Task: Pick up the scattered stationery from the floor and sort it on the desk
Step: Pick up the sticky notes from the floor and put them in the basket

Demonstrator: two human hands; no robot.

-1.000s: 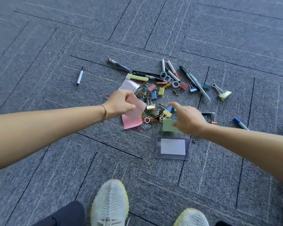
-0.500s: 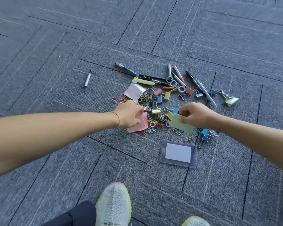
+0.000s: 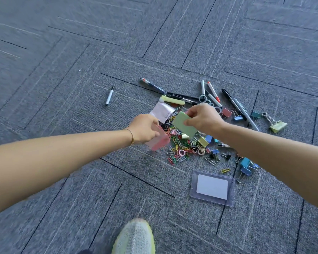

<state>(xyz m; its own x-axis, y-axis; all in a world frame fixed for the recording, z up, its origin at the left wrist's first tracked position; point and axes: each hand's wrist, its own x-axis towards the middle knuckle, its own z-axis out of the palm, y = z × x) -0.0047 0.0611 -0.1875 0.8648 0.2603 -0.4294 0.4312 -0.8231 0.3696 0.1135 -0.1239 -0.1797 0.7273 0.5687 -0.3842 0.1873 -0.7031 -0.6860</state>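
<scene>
My left hand (image 3: 145,128) grips pink sticky notes (image 3: 159,140) above the carpet. My right hand (image 3: 203,118) pinches a green sticky-note pad (image 3: 184,123), lifted over the pile. Beneath both hands lies a heap of coloured paper clips (image 3: 178,149) mixed with binder clips (image 3: 245,165). A white paper slip (image 3: 162,110) lies just beyond my left hand. Several pens (image 3: 237,105) lie at the far side of the pile, and a yellow highlighter (image 3: 173,100) sits beside them.
A lone white marker (image 3: 109,95) lies apart on the left. A clear card holder with a white card (image 3: 212,186) lies near my right foot side. A large yellow binder clip (image 3: 276,124) sits far right. My shoe (image 3: 134,237) stands on the grey carpet tiles.
Both hands have risen from the floor. The right hand carried the green pad up and leftward; the left hand lifted the pink notes off the carpet.
</scene>
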